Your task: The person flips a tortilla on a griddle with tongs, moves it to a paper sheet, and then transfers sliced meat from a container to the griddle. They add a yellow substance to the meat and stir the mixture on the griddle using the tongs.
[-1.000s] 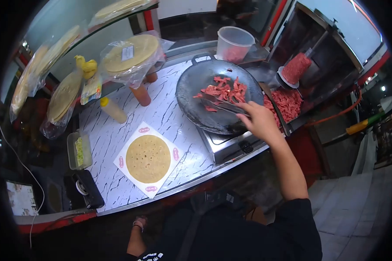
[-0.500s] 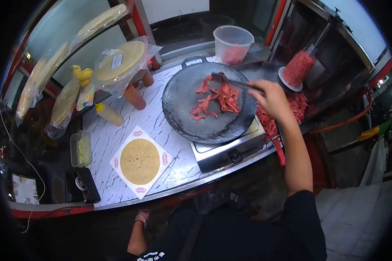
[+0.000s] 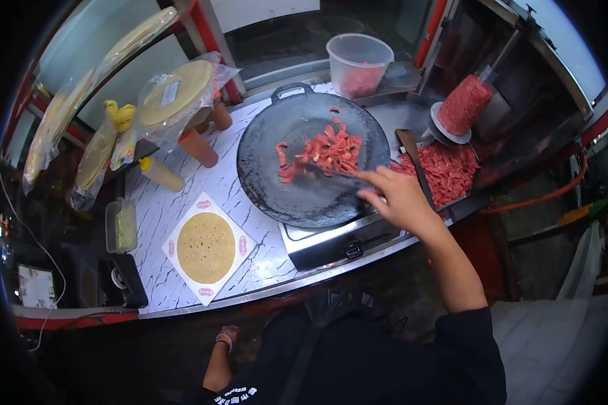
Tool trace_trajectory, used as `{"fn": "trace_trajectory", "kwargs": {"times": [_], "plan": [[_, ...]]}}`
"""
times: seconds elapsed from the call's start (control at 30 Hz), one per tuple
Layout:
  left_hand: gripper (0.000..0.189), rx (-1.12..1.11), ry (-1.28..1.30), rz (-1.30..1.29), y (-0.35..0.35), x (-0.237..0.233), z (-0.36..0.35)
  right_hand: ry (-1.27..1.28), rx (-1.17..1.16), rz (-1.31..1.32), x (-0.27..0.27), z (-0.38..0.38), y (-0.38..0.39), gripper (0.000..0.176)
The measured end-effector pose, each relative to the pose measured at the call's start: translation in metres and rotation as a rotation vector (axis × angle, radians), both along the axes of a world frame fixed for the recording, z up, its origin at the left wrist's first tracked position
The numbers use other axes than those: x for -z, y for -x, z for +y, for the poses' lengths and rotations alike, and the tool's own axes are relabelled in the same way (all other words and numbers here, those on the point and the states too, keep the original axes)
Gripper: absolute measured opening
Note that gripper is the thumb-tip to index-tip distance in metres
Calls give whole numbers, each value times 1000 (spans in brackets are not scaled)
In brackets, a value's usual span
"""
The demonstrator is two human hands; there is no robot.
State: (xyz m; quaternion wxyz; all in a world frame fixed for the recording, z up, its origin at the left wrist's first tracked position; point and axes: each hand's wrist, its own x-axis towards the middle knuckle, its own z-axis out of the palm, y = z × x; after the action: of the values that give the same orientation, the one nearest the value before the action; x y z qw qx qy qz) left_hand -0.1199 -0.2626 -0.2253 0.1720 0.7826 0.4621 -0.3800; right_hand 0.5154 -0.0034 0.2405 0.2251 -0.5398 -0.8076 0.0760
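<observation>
My right hand [image 3: 400, 197] is closed around the handle of a dark spatula [image 3: 314, 171], which is blurred by motion. Its blade lies against strips of red meat [image 3: 334, 150] heaped in the middle of a wide, dark griddle pan [image 3: 277, 196]. The pan rests on a metal gas stove [image 3: 324, 251]. My left hand [image 3: 228, 335], in a clear plastic glove, hangs low in front of the counter, away from everything on it; its fingers are too small and dim to read. Left of the stove, a round flatbread [image 3: 206, 248] lies flat on white printed paper [image 3: 206, 293].
A tray of shredded meat [image 3: 449, 175] with a dark-handled tool [image 3: 415, 165] sits right of the pan, below a meat spit [image 3: 465, 104]. Behind stands a plastic bucket [image 3: 359, 64]. Sauce bottles [image 3: 162, 175], wrapped flatbreads [image 3: 175, 94] and a tub [image 3: 121, 227] line the left.
My right hand has moved down and left with the spatula, from the pan's far right to its near side. The meat strips are spread differently, further left. My left hand still hangs low.
</observation>
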Motion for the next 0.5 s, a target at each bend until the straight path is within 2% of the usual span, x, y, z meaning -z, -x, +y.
{"fn": "trace_trajectory", "kwargs": {"times": [0.03,0.1,0.17,0.2,0.27,0.33,0.4,0.5], "plan": [[30,11,6,1,3,1,2,-50,42,42,8,6,-8,30],[35,-583,76,-224,4,5,6,-110,123,168,4,6,-23,28],[37,-533,35,-225,4,12,8,-74,217,314,-20,-10,-37,27],[40,-475,-6,-223,2,8,10,-96,243,271,-18,-17,-49,30],[41,-501,-8,-260,-1,0,11,109,317,285,-9,-28,-46,34],[43,-510,-4,-294,-5,-12,15,18,219,312,18,-28,-25,33],[43,-407,160,-138,-12,-26,23,43,192,134,6,-17,-14,31],[41,-278,130,-174,18,3,20,-118,207,199,-18,13,-13,29]]}}
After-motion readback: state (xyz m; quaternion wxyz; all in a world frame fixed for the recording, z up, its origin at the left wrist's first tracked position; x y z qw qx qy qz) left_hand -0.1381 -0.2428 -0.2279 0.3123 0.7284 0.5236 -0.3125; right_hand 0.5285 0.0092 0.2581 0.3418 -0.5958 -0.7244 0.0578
